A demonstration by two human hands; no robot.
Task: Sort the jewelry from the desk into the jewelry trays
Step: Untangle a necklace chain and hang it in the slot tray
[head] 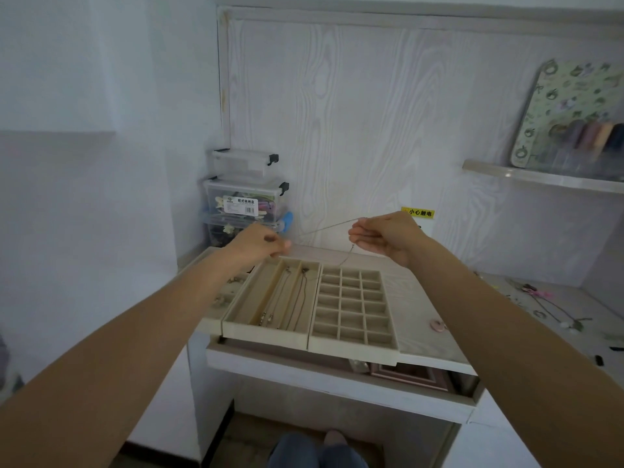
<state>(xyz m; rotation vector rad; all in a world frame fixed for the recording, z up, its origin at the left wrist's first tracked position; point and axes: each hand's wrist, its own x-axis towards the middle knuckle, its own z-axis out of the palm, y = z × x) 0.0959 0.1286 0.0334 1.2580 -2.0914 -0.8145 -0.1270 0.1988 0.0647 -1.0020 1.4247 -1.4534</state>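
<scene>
We see the left hand and right hand each pinching an end of a thin silvery metal chain, stretched taut in the air above 2 beige velvety trays: the long-channel tray holding cords, and the grid tray of small square cells.

Stacked boxes seemingly crowd the trays' left.

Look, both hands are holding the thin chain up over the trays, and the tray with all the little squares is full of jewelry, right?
Not quite. In the head view the hands hold the chain up, but the grid tray looks empty; necklaces lie in the long-slot tray.
</scene>
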